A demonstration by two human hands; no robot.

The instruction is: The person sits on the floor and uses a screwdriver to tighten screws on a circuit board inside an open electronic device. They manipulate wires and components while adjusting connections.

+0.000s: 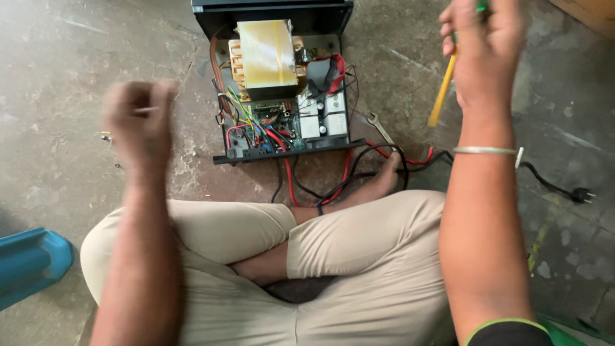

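Two hands raised above the floor, person seated cross-legged. Right hand (480, 48): fingers (448, 29) curled tight round a yellow-shafted screwdriver with green handle (442, 93), shaft slanting down-left, tip in the air over the concrete. Thin silver bangle (483, 150) on that wrist. Left hand (138, 122): motion-blurred, fingers bunched, pinching a small thin pale piece (146, 110); too blurred to tell what it is. Between and beyond the hands: opened black metal electronics case (282, 83) on the grey concrete floor (77, 51), holding a large yellow-taped transformer (266, 57), green circuit board with coloured wiring (269, 125). Small steel spanner (379, 127) just right of the case. Red and black cables (359, 170) trail toward a bare foot (378, 186); black mains plug (580, 194) far right
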